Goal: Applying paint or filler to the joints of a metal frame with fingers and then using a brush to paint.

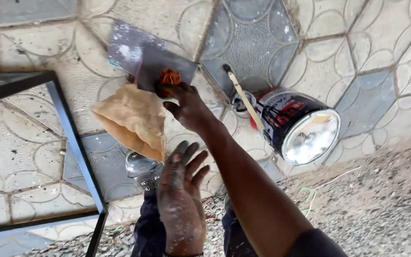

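Note:
My right hand (189, 107) reaches forward and grips a small orange wad (170, 76), pressing it on a grey metal plate (141, 52) smeared with white. A crumpled tan sheet of paper (134, 119) lies just left of that hand, touching it. My left hand (181, 200) hovers lower down with its fingers spread, dusted with white powder and holding nothing. Just left of its fingertips stands a small shiny jar (139, 164).
A black paint can (300, 123) with a shiny lid lies on its side to the right. A pale stick (243, 97) rests on a small tin (239, 102). A black metal frame (74, 143) crosses the patterned paving at left. Gravel (381, 204) covers the lower right.

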